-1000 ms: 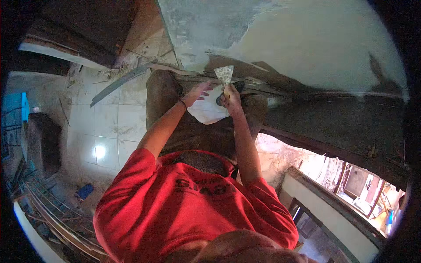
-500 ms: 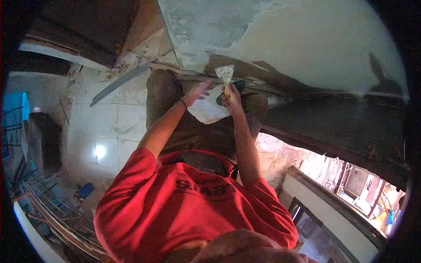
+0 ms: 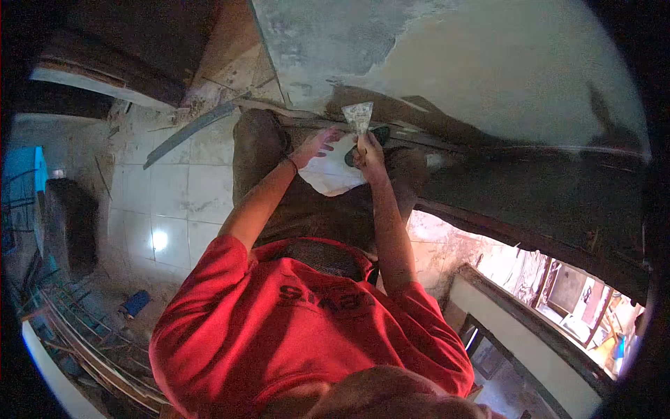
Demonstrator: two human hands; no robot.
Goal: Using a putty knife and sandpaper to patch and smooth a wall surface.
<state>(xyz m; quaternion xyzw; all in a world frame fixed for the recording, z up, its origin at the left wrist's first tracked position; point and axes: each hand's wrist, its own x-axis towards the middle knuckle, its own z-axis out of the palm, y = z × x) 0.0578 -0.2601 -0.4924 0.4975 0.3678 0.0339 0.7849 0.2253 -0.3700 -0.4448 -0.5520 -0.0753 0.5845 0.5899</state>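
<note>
My right hand [image 3: 370, 157] is wrapped round the handle of a putty knife [image 3: 359, 116]. Its wide blade, blotched with pale residue, points away from me toward the wall. Held in the air to the left, my left hand [image 3: 314, 148] has its fingers apart and nothing in them. Both hands are over the gap between my bent knees, above the tiled floor. Ahead stands a wall [image 3: 474, 70], grey and rough on its left part, smoother and paler on the right, with the shadow of my arm and tool across its lower part.
A long grey strip [image 3: 188, 134] lies on the dusty tiles [image 3: 167, 188] at the left. Beyond it is a dark upright block [image 3: 70, 227]. A blue roll-shaped object [image 3: 135, 303] and a heap of long slats [image 3: 98, 349] are at the lower left. To the right runs a dark ledge [image 3: 544, 202].
Almost nothing differs. Both hands and the putty knife stay nearly in place, with only a slight shift of my left fingers.
</note>
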